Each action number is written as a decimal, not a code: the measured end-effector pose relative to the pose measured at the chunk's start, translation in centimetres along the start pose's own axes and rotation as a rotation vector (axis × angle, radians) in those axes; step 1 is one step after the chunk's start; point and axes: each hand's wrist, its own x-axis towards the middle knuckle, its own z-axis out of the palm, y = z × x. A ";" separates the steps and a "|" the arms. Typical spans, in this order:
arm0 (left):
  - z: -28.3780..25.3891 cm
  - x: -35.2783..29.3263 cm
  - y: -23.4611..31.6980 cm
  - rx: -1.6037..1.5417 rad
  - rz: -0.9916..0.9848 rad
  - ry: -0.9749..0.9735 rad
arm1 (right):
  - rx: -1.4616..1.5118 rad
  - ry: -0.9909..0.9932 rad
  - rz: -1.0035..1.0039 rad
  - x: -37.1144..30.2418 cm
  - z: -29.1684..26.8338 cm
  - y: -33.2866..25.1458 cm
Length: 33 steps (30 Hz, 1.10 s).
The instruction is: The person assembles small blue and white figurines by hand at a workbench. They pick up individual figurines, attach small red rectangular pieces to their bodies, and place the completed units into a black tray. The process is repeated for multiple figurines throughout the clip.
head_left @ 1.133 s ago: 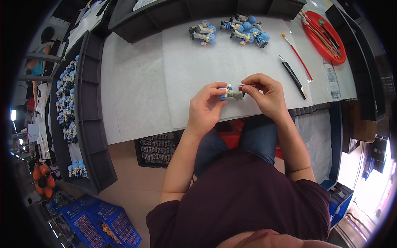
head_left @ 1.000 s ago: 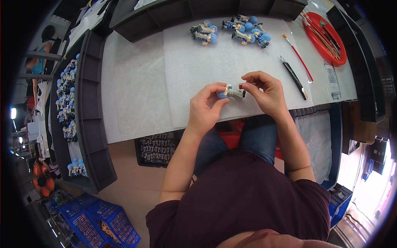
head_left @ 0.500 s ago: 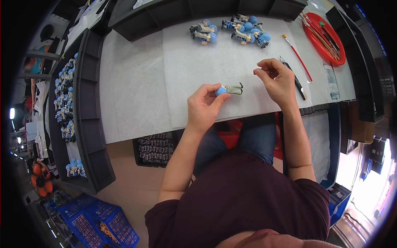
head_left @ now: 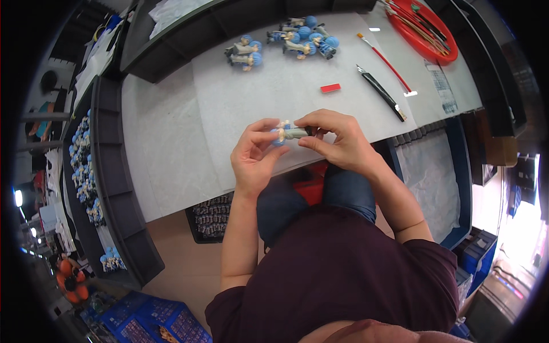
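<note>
Near the table's front edge, a small blue-haired figurine [head_left: 295, 134] with pale grey-green clothing lies sideways between my hands. My left hand [head_left: 253, 161] grips it around the head, fingers bent above and thumb below. At the other end my right hand [head_left: 345, 142] pinches it near the legs and dark feet. A small red block [head_left: 330, 88] rests on the white sheet beyond my right hand. Farther back lie several similar figurines [head_left: 309, 43] in loose clusters, some on their sides.
To the right are a red-handled brush [head_left: 390, 69], a black pen-like knife [head_left: 380, 91] and a red oval dish [head_left: 452, 56] of brushes. Dark compartment trays [head_left: 117, 154] border the left, one with many figurines [head_left: 83, 163]. A blue-edged bin [head_left: 462, 188] sits at lower right.
My right hand has let go of the small red block, now on the sheet, and has come over to the figurine's legs. The figurine has turned over; the view has shifted.
</note>
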 end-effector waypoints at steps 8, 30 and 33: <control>0.7 0.1 0.3 0.135 -0.062 0.033 | 0.080 0.453 -0.010 -6.9 -7.3 1.1; 1.2 -0.2 0.0 0.440 -0.152 -0.017 | -0.259 0.597 1.028 -23.9 -11.6 21.5; 1.5 0.0 -0.1 0.442 -0.143 -0.023 | -0.289 0.536 1.027 -24.2 -11.8 22.7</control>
